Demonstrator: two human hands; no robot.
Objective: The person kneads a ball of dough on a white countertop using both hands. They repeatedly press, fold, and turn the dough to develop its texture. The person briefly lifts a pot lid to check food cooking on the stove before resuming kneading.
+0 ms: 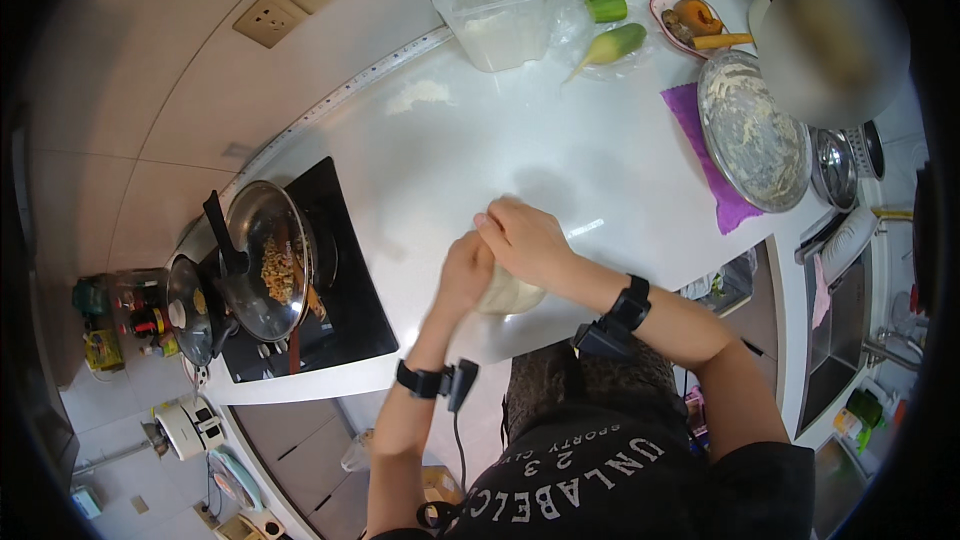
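Note:
A pale, rounded lump of dough (511, 295) lies on the white countertop (450, 142) near its front edge. My left hand (466, 270) rests at the dough's left side with its fingers curled. Over the top of the dough is my right hand (529, 238), its fingers bent and touching my left hand. Both hands hide much of the dough, and the fingertips are mostly out of sight, so how firmly they hold it does not show. A patch of white flour (420, 96) marks the counter farther back.
At left, a pan of chopped food (277, 270) stands on the black hob (360, 300). A clear plastic tub of flour (499, 34), cut vegetables (616, 43) and a plate (664, 0) line the back. At right, a floury metal bowl (754, 135) overlaps a purple cloth (690, 116).

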